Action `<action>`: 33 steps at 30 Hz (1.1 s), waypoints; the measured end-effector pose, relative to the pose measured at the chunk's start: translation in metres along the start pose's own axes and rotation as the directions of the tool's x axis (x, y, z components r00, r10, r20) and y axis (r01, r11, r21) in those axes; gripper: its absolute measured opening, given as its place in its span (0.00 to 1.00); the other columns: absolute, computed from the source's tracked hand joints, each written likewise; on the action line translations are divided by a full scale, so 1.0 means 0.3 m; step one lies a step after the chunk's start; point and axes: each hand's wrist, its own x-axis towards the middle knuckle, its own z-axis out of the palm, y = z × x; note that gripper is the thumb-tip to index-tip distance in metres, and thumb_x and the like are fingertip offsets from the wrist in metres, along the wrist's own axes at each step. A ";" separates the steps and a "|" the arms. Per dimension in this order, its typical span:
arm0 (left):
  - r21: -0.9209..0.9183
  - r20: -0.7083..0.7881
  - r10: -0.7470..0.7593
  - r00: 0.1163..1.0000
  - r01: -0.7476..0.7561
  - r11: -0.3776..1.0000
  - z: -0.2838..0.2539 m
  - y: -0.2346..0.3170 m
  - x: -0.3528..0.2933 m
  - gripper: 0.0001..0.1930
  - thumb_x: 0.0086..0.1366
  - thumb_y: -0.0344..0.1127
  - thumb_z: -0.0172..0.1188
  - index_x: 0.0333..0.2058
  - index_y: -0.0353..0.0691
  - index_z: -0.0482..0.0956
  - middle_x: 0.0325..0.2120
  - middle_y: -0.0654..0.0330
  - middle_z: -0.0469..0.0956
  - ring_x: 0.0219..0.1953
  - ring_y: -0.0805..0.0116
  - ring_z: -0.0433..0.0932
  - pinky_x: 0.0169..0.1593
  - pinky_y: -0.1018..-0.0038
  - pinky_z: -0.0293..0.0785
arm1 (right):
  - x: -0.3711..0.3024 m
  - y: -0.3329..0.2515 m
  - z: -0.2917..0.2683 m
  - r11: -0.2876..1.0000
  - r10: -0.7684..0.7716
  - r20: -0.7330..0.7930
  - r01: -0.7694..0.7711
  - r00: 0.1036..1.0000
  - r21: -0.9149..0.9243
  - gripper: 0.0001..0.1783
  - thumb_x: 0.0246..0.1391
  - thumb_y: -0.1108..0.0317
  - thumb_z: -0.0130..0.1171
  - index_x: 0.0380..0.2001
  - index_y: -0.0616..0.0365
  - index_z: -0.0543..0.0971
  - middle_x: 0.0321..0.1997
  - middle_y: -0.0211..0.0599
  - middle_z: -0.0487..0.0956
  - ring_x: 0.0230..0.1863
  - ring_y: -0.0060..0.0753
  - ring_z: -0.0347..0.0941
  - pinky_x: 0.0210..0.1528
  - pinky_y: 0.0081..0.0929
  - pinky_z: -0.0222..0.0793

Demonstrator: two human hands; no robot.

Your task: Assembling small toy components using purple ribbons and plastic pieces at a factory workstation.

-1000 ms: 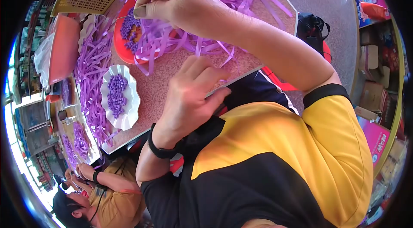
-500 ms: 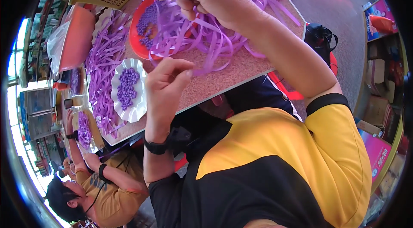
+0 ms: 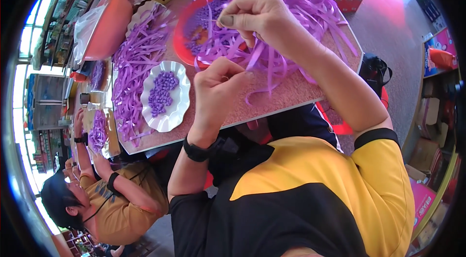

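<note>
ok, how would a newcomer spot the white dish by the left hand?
Start at the speckled pinkish tabletop in front of the person. Toward its left end, between the strewn purple ribbons and the left hand, is the dish. Its wavy white rim around small purple pieces sets it apart from the red container beyond.

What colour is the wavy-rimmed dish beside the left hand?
The wavy-rimmed dish is white; it shows best in the head view, the only one.
</note>
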 end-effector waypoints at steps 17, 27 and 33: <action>-0.880 0.008 0.137 0.991 -0.058 0.471 -0.102 -0.076 0.097 0.08 0.69 0.29 0.55 0.42 0.31 0.78 0.34 0.56 0.77 0.36 0.67 0.77 0.39 0.71 0.75 | 0.008 0.026 0.030 0.998 0.059 -0.068 -0.058 0.996 0.011 0.07 0.60 0.70 0.60 0.38 0.63 0.82 0.21 0.23 0.73 0.22 0.13 0.66 0.24 0.15 0.62; -0.887 -0.002 0.093 0.996 -0.045 0.460 -0.130 -0.134 0.145 0.09 0.69 0.29 0.56 0.45 0.31 0.77 0.31 0.59 0.78 0.32 0.69 0.77 0.35 0.70 0.76 | 0.053 -0.054 0.023 0.722 -0.274 0.233 0.360 0.933 -0.591 0.08 0.55 0.78 0.59 0.39 0.62 0.81 0.32 0.35 0.80 0.32 0.26 0.76 0.35 0.26 0.72; -0.896 -0.013 0.056 0.998 -0.036 0.442 -0.123 -0.132 0.139 0.07 0.69 0.29 0.56 0.42 0.32 0.77 0.31 0.59 0.78 0.32 0.69 0.77 0.34 0.70 0.76 | 0.062 -0.014 0.036 0.599 -0.293 0.283 0.406 0.913 -0.690 0.11 0.51 0.79 0.60 0.38 0.56 0.83 0.29 0.36 0.77 0.31 0.34 0.76 0.32 0.28 0.70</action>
